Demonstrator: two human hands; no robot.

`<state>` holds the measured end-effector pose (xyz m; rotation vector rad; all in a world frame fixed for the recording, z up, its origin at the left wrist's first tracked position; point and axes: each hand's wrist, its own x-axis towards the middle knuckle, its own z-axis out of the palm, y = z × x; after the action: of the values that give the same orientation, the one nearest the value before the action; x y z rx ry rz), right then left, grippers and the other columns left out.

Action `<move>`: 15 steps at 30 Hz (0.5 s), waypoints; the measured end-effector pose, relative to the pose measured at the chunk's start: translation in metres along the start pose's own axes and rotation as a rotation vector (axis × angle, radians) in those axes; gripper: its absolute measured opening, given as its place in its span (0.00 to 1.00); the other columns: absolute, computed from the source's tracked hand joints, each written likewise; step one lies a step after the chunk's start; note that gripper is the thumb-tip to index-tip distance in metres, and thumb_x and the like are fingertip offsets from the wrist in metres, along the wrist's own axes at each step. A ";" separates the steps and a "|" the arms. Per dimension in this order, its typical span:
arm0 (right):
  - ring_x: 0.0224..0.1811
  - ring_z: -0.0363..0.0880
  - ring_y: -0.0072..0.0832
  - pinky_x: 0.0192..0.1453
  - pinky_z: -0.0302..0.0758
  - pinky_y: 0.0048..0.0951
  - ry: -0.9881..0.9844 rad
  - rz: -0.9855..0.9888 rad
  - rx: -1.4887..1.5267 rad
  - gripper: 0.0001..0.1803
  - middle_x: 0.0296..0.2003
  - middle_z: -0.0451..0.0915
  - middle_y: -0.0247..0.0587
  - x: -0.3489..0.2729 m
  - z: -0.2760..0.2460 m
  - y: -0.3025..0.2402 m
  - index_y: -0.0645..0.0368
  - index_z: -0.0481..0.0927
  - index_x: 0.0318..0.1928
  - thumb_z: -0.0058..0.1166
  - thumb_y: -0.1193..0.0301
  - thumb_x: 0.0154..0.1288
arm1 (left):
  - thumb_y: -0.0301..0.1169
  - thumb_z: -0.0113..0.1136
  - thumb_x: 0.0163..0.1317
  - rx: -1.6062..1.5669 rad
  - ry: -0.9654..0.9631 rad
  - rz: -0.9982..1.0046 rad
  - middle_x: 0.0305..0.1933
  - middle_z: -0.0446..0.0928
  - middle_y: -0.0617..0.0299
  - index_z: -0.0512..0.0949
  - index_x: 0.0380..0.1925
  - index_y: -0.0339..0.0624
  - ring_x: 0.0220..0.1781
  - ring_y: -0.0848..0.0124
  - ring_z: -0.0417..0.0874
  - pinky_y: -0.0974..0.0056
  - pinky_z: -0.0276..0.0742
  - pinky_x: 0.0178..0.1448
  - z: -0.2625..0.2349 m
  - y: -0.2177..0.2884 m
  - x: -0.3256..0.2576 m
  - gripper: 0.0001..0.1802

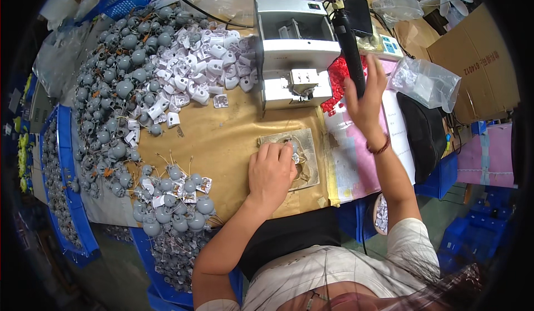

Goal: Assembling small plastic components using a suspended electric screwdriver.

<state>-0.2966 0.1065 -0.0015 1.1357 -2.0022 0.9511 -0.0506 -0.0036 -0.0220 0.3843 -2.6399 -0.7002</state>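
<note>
- At the far left, a blue plastic tray (65, 161) is seen along the bench edge, filled with small grey parts.
- A wide heap of grey round motor-like parts with thin wire leads (114, 83) is spread over the left of the brown bench top (222, 138), and a smaller cluster of the same grey parts (178, 208) lies at the near edge, just left of the left forearm.
- A pile of small white moulded plastic brackets (203, 69) is heaped between the grey parts and the machine.
- The left hand (271, 172) is laid palm down on the worn square metal fixture plate (307, 144) in the middle of the bench; its fingers are curled and pressed onto a small grey part with wire leads (295, 154) sitting on the plate, which is mostly hidden under the fingertips, so a true grasp cannot be made out.
- A boxy silver-grey bench press machine (295, 50) stands just behind the plate.
- A heap of small red plastic pieces (337, 83) lies to the right of the machine's base.
- The right hand (367, 97) is raised, with its fingers spread and loosely wrapped against the black cylindrical lever handle (350, 50) of the machine; the palm appears to be touching the handle rather than clenched round it.
- A clear plastic bag of small parts (425, 80) and a brown cardboard box (473, 55) are placed at the far right.
</note>
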 end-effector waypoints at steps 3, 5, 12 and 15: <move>0.57 0.74 0.45 0.63 0.68 0.40 -0.227 0.224 0.096 0.36 0.57 0.76 0.52 0.010 -0.004 0.037 0.65 0.65 0.69 0.63 0.75 0.62 | 0.27 0.68 0.51 -0.019 -0.004 0.008 0.43 0.77 0.58 0.78 0.47 0.42 0.49 0.58 0.78 0.55 0.75 0.50 -0.001 -0.001 0.002 0.21; 0.52 0.78 0.37 0.58 0.73 0.34 -0.387 0.372 0.160 0.37 0.55 0.78 0.50 0.010 -0.009 0.060 0.64 0.63 0.71 0.63 0.76 0.63 | 0.26 0.68 0.51 -0.040 0.007 0.012 0.43 0.78 0.58 0.78 0.47 0.41 0.49 0.57 0.78 0.55 0.75 0.50 0.000 -0.001 0.002 0.20; 0.42 0.82 0.27 0.54 0.79 0.32 -0.039 0.374 0.794 0.42 0.48 0.78 0.40 0.041 -0.025 -0.002 0.63 0.55 0.75 0.57 0.85 0.62 | 0.25 0.69 0.50 -0.087 0.026 0.008 0.43 0.78 0.54 0.77 0.45 0.39 0.47 0.54 0.78 0.52 0.76 0.50 -0.001 -0.001 0.001 0.20; 0.33 0.79 0.27 0.42 0.80 0.36 -0.069 0.299 1.222 0.48 0.39 0.76 0.41 0.072 -0.026 -0.061 0.55 0.43 0.79 0.49 0.91 0.63 | 0.25 0.69 0.49 -0.093 0.025 0.010 0.43 0.79 0.53 0.77 0.46 0.38 0.47 0.53 0.78 0.52 0.76 0.50 -0.002 -0.002 -0.001 0.21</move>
<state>-0.2682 0.0755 0.0864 1.4317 -1.5700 2.4843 -0.0490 -0.0060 -0.0220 0.3505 -2.5726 -0.8064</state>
